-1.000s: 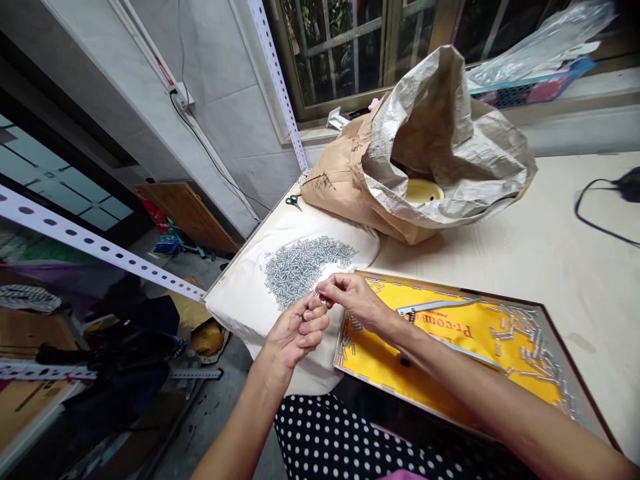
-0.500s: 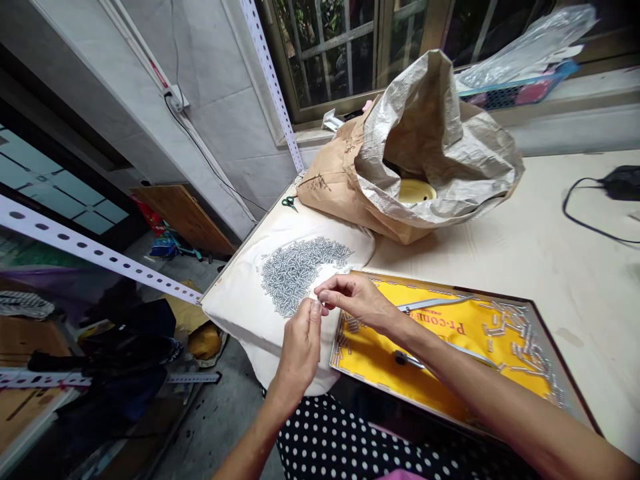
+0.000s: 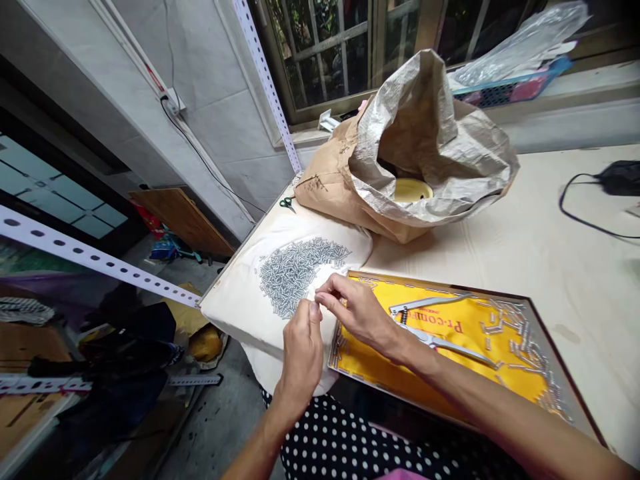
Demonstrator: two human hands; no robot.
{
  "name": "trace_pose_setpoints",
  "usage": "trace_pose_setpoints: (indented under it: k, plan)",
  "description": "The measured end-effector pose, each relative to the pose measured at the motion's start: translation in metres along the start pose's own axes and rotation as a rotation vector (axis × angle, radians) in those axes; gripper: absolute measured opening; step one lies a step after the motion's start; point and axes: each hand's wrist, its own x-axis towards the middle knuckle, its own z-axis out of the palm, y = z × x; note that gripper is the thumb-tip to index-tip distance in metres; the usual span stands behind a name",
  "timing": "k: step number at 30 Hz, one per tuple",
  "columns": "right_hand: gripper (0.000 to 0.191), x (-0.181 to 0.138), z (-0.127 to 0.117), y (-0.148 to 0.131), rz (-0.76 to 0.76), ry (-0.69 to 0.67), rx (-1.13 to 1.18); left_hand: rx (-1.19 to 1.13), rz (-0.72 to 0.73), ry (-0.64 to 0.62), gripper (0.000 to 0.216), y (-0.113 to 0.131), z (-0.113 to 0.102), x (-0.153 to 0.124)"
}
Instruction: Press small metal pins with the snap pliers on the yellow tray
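My left hand (image 3: 303, 343) is closed, thumb against the curled fingers, in front of a heap of small silver metal pins or springs (image 3: 287, 277). Beside it, my right hand (image 3: 356, 310) pinches with thumb and forefinger close to the left fingertips. Whatever sits between the fingers is too small to make out. The heap lies on a white cloth (image 3: 240, 303). Under my right forearm is a shallow tray (image 3: 543, 333) lined with yellow cloth (image 3: 375, 383) bearing red lettering. Silver spring-handled pliers (image 3: 457, 348) lie in it, with small metal pieces (image 3: 535, 353) scattered at its right end.
A brown paper sack (image 3: 333, 177), open at the top with a yellow round thing (image 3: 413, 191) inside, stands behind the tray. Green-handled scissors (image 3: 287, 204) lie near the table's left edge. A black adapter with cable (image 3: 620, 179) is at the right.
My right hand has turned slightly at the wrist, and its forearm has shifted down, uncovering more of the pliers. Both hands stay close together at the same spot.
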Motion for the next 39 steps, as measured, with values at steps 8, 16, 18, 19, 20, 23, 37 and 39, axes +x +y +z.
trace_pose_setpoints:
  k: [8, 16, 18, 19, 20, 23, 37, 39]
  plan:
    - [0.014, -0.014, -0.005, 0.008, 0.021, -0.062, -0.087, -0.671, -0.486, -0.311, 0.055, 0.011, -0.001, 0.000]
    - [0.030, -0.025, -0.023, 0.007, -0.448, -0.126, -0.487, -0.729, -0.509, -0.470, 0.048, 0.014, -0.008, -0.001]
    - [0.028, -0.026, -0.025, 0.007, -0.448, -0.134, -0.474, -0.580, -0.414, -0.432, 0.045, 0.014, -0.007, -0.004]
    - [0.027, -0.027, -0.025, 0.007, -0.429, -0.126, -0.448, -0.454, -0.321, -0.356, 0.042, 0.014, -0.007, -0.006]
    - [0.026, -0.028, -0.025, 0.006, -0.399, -0.110, -0.415, -0.308, -0.208, -0.258, 0.039, 0.014, -0.006, -0.008]
    - [0.023, -0.030, -0.025, 0.000, -0.277, -0.103, -0.294, 0.065, 0.096, -0.051, 0.027, 0.014, -0.004, -0.011]
    - [0.023, -0.034, -0.034, -0.014, 0.039, -0.238, -0.127, 0.123, 0.153, -0.239, 0.032, 0.023, -0.014, -0.006]
    - [0.022, -0.033, -0.036, -0.018, 0.063, -0.269, -0.083, 0.070, 0.092, -0.254, 0.034, 0.025, -0.015, -0.004]
